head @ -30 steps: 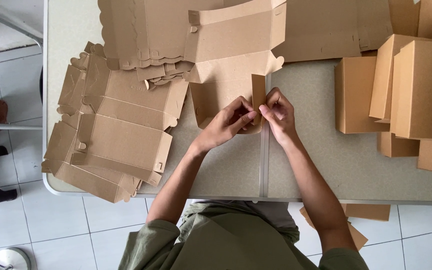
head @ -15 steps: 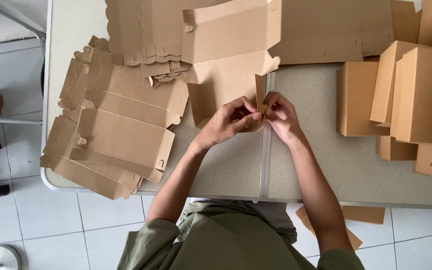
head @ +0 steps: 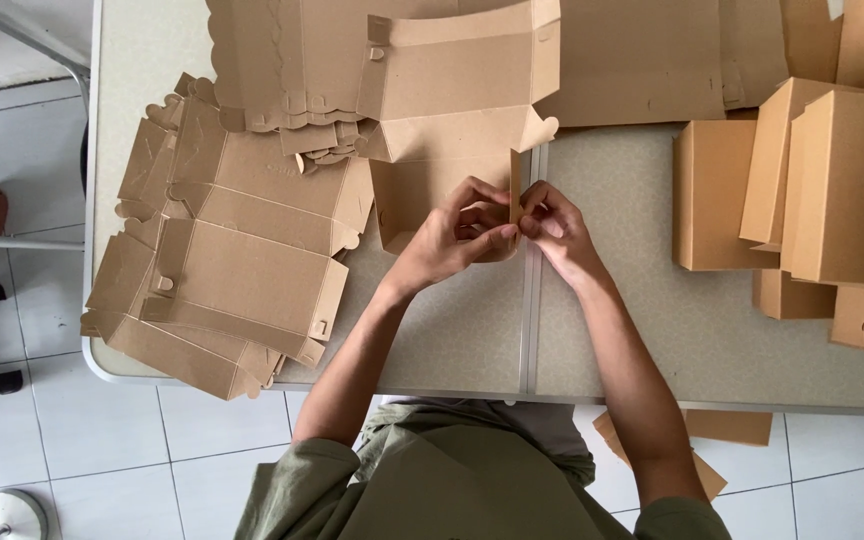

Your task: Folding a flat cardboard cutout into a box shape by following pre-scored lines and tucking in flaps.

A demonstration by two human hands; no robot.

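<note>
1. Cardboard box blank [head: 452, 110]: a brown die-cut sheet, partly folded, lying on the tabletop [head: 652, 340] at 12 o'clock from the person. One wall already stands along its far side; a narrow side flap [head: 515, 185] is raised on edge at the near right corner.
2. Left hand [head: 452, 235]: the grip is pressed together, thumb and fingertips pinching the upright flap from its 9 o'clock side. This appears to steady the flap so that it stays vertical.
3. Right hand [head: 557, 230]: the grip is pinching the same flap from its 3 o'clock side. The two hands meet at the flap, which judging by the posture lets them crease it against each other.
4. Stack of flat blanks [head: 222, 270]: unfolded sheets piled at 9 o'clock from the hands, fanned and overhanging the tabletop edge, within reach of the left hand.
5. Finished boxes [head: 832, 190]: closed brown boxes, standing or stacked at 3 o'clock, well apart from the hands. Supply and output are thus kept on opposite sides.
6. More flat cardboard [head: 652, 60] lies at 1 o'clock, beyond the box blank.
7. Cardboard scraps [head: 722, 430] lie on the tiled floor [head: 52, 440] beneath the near tabletop edge.
</note>
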